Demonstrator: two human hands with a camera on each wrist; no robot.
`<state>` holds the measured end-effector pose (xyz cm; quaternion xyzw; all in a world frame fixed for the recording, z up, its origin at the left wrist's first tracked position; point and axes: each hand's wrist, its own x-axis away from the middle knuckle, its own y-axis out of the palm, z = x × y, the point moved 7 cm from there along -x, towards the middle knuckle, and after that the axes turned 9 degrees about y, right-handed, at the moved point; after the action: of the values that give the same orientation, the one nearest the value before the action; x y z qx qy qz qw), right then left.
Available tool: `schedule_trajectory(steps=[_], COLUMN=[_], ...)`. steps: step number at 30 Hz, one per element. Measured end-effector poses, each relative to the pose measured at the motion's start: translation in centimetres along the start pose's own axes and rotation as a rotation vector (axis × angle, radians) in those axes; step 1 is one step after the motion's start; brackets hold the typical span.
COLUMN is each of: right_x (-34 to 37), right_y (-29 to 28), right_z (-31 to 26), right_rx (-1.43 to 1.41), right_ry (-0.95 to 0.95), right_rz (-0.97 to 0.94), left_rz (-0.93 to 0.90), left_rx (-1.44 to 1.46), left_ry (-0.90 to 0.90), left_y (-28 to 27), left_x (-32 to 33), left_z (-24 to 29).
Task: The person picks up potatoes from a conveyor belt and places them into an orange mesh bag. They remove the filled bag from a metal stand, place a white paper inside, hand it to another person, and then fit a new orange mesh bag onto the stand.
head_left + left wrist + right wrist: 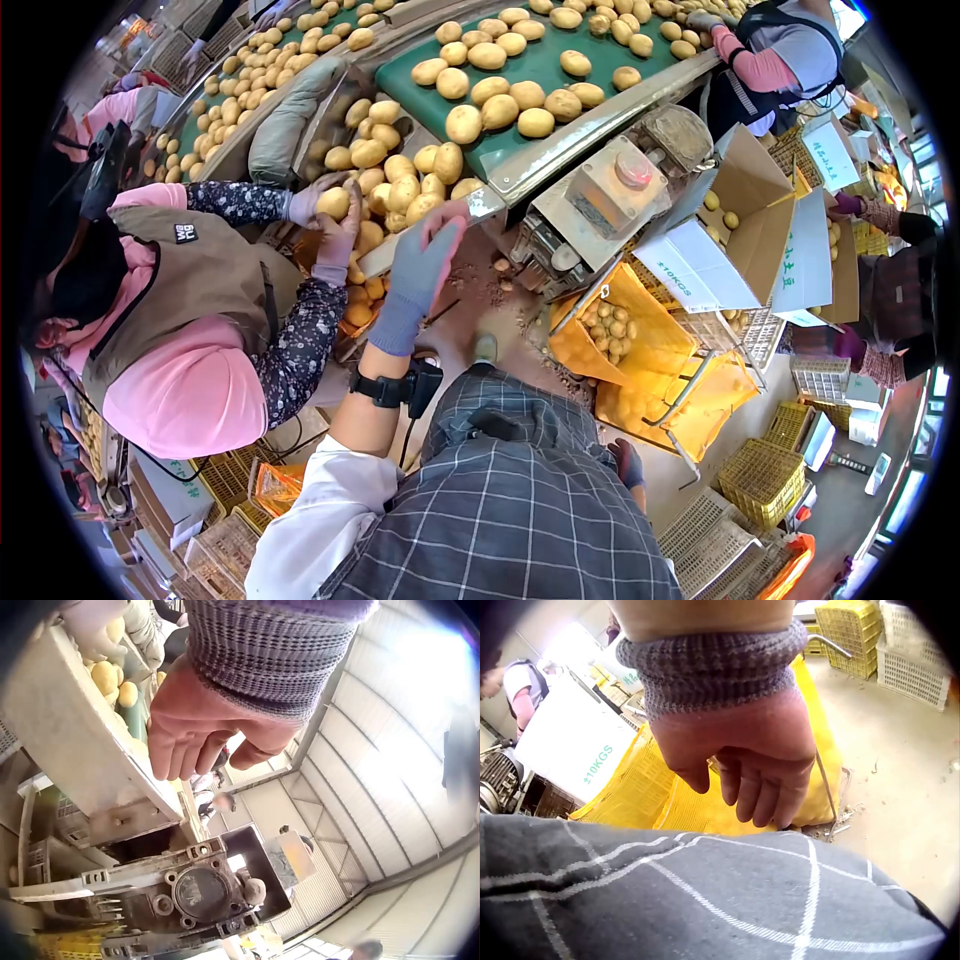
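Note:
My left hand [425,265], in a grey and pink knit glove, is raised beside the end of the sorting chute. Its fingers are loosely bent with nothing in them, and overlap the light chute wall [82,727] in the left wrist view. Nearest to it are potatoes [405,190] heaped in the chute. My right hand [739,761], gloved too, hangs low at my side past the checked apron [530,490]. Its fingers curl loosely and hold nothing. Behind it in the right wrist view is a yellow mesh bag [697,802].
A person in a pink hood [185,385] handles a potato at my left. Ahead, a green conveyor belt [420,90] carries several potatoes beside a motor unit [590,205]. Open cartons [700,265], a bag frame and yellow crates [765,485] stand at the right.

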<state>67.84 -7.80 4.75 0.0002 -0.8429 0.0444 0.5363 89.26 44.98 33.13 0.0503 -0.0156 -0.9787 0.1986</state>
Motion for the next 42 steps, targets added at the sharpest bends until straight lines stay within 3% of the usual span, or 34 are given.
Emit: schedule_trajectory(steps=[4, 6, 9, 12, 14, 16, 17, 20, 24, 26, 32, 33, 36, 37, 39, 40, 42], right_x=[-1.0, -1.3, -1.2, -0.4, -0.1, 0.6, 1.0, 0.5, -0.2, -1.6, -0.6, -1.0, -1.6, -1.6, -1.4, -1.2, -0.6], right_y=[0.2, -0.1, -0.8, -0.8, -0.9, -0.5, -0.5, -1.4, -2.4, -3.3, -2.4, -2.7, -2.3, -2.1, -1.4, -1.1, -0.2], right_z=[0.7, 1.2, 2.3, 2.3, 2.8, 3.3, 3.6, 5.0, 5.6, 5.8, 0.0, 0.0, -0.3, 0.0, 0.3, 0.4, 0.2], right_rx=[-0.012, -0.063, -0.234, -0.271, -0.305, -0.309, -0.307, -0.156, -0.100, -0.209, -0.227, -0.244, -0.273, -0.270, -0.247, -0.225, -0.112], right_ry=[-0.026, 0.020, 0.158, 0.156, 0.151, 0.160, 0.167, 0.112, 0.134, 0.184, 0.217, 0.206, 0.177, 0.178, 0.158, 0.140, 0.100], right_rz=[-0.056, -0.030, 0.021, 0.053, 0.067, 0.074, 0.077, 0.054, 0.051, 0.026, 0.089, 0.111, 0.112, 0.102, 0.078, 0.062, -0.023], left_rz=[0.033, -0.046, -0.276, -0.336, -0.419, -0.397, -0.369, -0.194, -0.340, -0.393, -0.286, -0.359, -0.125, -0.048, -0.067, -0.052, -0.026], left_rx=[-0.031, -0.217, -0.977, -1.171, -1.315, -1.237, -1.070, 0.043, 0.534, 0.771, 0.949, 1.090, 1.147, 1.195, 1.097, 1.154, 1.135], left_ry=[0.223, 0.128, 0.221, 0.266, 0.163, 0.262, 0.225, -0.212, -0.227, -0.270, -0.299, -0.357, -0.450, -0.302, -0.056, -0.086, 0.042], left_y=[0.4, 1.9, 5.0, 6.9, 7.0, 5.9, 5.4, 4.5, 5.5, 5.5, 5.2, 5.3, 3.9, 2.7, 0.1, -0.1, -0.6], left_x=[-5.7, -9.0, -14.7, -17.5, -18.6, -20.2, -19.9, -17.1, -10.8, -8.7, -4.4, -4.3, -7.7, -10.8, -18.5, -21.3, -24.8], left_z=[0.9, 1.6, -0.2, -2.6, -3.8, -4.6, -3.1, -1.6, 3.4, 4.1, 5.3, 4.8, 4.1, 4.7, 7.8, 11.1, 16.1])
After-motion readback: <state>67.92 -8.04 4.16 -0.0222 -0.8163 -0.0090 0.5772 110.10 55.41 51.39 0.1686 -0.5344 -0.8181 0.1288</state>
